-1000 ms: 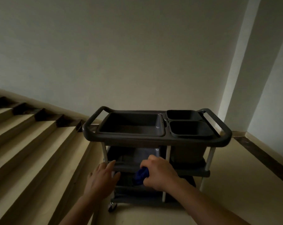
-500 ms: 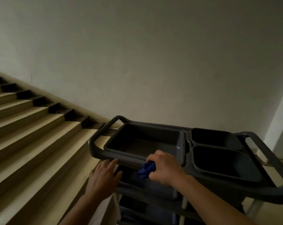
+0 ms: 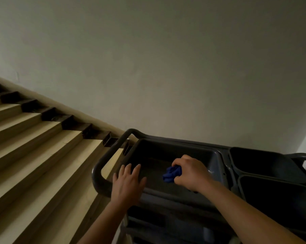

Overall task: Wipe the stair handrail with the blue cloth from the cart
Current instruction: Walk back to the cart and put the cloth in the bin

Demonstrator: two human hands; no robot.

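Observation:
My right hand (image 3: 191,173) is closed around a bunched blue cloth (image 3: 171,174), held above the large top tray of a dark grey cart (image 3: 103,166). My left hand (image 3: 127,184) hovers with fingers spread over the tray's near left corner, beside the cart's looped push handle; whether it touches the rim I cannot tell. No stair handrail shows in the head view.
Beige stairs (image 3: 34,141) with dark risers climb to the left along a plain pale wall (image 3: 166,67). Two smaller dark bins (image 3: 264,162) sit in the cart's right side. Lower cart shelves lie in shadow below my arms.
My right hand has lifted the blue cloth from the cart's lower shelf up over the top tray. My left hand rose with it, and my view has tilted up and left.

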